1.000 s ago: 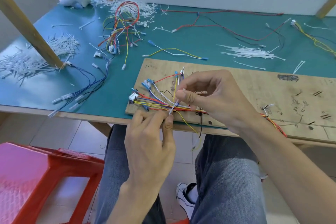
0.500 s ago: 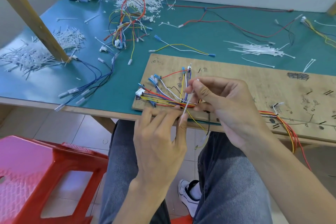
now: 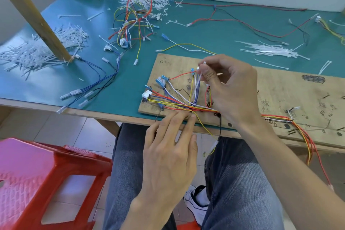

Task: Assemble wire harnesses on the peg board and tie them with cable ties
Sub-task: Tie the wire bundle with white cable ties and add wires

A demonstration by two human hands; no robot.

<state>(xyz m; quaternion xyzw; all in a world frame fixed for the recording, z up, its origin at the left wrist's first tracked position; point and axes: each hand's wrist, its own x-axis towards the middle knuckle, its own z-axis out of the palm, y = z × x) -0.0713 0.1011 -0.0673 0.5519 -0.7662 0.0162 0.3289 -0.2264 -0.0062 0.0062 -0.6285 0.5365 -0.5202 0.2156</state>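
The left hand [image 3: 169, 147] has let go of the tie's lower end and now lies flat, fingers straight and close together, their tips pressing the wire bundle [image 3: 177, 105] down at the seven o'clock edge of the peg board [image 3: 280, 87]; from there the bundle fans out toward the connectors at the board's nine o'clock end; the cable tie [image 3: 204, 63], half a second ago slanted between both hands, is now drawn up toward twelve o'clock; the right hand [image 3: 231, 87] has risen with it, thumb and forefinger pinching its tail, the other fingers curled; I judge this the cinching pull, the loop closing on the wires, though the loop itself is hidden; spare ties [image 3: 270, 51] lie on the table at the board's one o'clock for the next joint
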